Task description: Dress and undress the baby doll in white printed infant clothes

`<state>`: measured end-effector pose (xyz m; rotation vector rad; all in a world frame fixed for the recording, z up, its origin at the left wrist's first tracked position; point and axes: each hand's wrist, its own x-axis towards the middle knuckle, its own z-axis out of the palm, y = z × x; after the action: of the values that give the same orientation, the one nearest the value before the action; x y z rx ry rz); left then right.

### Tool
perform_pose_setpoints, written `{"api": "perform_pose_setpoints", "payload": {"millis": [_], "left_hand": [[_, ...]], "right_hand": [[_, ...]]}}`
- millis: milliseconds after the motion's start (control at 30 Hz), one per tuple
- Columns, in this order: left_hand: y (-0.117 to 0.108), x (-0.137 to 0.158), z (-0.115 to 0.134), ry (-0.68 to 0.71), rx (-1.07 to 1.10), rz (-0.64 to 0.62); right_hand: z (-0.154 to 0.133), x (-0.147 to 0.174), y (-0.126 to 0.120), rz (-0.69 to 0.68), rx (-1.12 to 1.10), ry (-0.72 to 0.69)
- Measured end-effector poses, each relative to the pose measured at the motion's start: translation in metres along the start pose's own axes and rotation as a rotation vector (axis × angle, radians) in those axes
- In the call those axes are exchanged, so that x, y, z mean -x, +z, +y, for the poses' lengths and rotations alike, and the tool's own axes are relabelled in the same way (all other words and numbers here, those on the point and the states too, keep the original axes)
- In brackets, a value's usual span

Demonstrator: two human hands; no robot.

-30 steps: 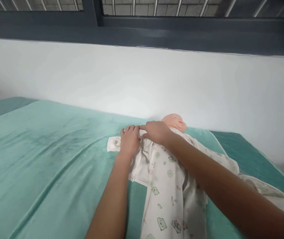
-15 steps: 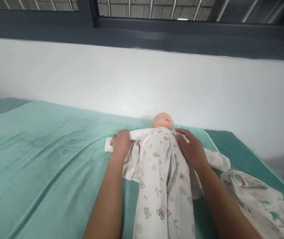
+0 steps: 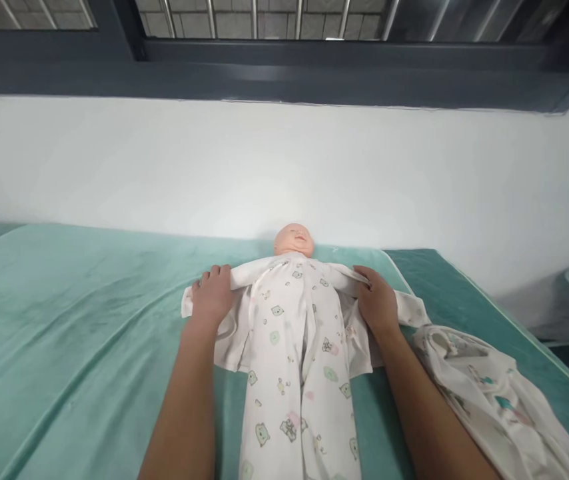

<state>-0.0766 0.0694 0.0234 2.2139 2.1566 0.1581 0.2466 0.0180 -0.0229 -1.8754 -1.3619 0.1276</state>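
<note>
A green cover (image 3: 109, 313) fills the lower part of the view, running up to a white wall (image 3: 284, 160), with a dark window frame (image 3: 274, 77) and metal bars (image 3: 254, 20) above. Midway along the cover a doll (image 3: 293, 239) lies on its back, head toward the wall, with a printed white garment (image 3: 284, 347) stretching down past the bottom edge. A crumpled white cloth (image 3: 504, 400) sits to the right, under the end of one sleeve.

Both forearms come up from below, one on each side of the garment, angled outward at the elbows. The left hand (image 3: 213, 293) lies palm down over the left sleeve (image 3: 252, 270) near its cuff, fingers together and bent across it — whether it grips the fabric I cannot tell. The right hand (image 3: 377, 300) is turned inward, its thumb and fingers closed on the right sleeve (image 3: 343, 279) — the cuff (image 3: 417, 310) pokes out beyond the wrist. Smallest is the doll's bare, rounded head.
</note>
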Motion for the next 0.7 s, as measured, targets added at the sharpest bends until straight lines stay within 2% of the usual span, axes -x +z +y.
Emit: {"api": "perform_pose_setpoints", "payload": {"millis": [67, 167, 233, 300, 367, 433, 600, 700], "left_hand": [[-0.009, 0.003, 0.003, 0.07, 0.042, -0.035], [-0.029, 0.016, 0.021, 0.301, 0.27, 0.004], [-0.042, 0.028, 0.043, 0.436, 0.471, 0.074], [-0.05, 0.038, 0.072, 0.553, 0.554, 0.08], [-0.054, 0.042, 0.103, 0.687, 0.43, 0.036], [-0.055, 0.038, 0.133, 0.778, 0.199, 0.002], [-0.052, 0.009, 0.194, 0.852, -0.251, -0.294], [-0.04, -0.001, 0.22, 0.881, -0.311, -0.314]], "right_hand": [[0.002, -0.001, -0.002, 0.007, 0.007, 0.053], [-0.001, -0.002, -0.003, -0.018, 0.084, 0.12], [-0.004, -0.003, -0.003, -0.023, 0.14, 0.182], [-0.006, -0.004, -0.004, -0.029, 0.174, 0.235], [-0.006, -0.006, -0.004, -0.037, 0.192, 0.263], [-0.004, -0.007, -0.004, -0.042, 0.199, 0.267], [0.003, -0.009, -0.003, -0.006, 0.21, 0.233], [0.004, -0.01, -0.003, 0.007, 0.208, 0.237]]}}
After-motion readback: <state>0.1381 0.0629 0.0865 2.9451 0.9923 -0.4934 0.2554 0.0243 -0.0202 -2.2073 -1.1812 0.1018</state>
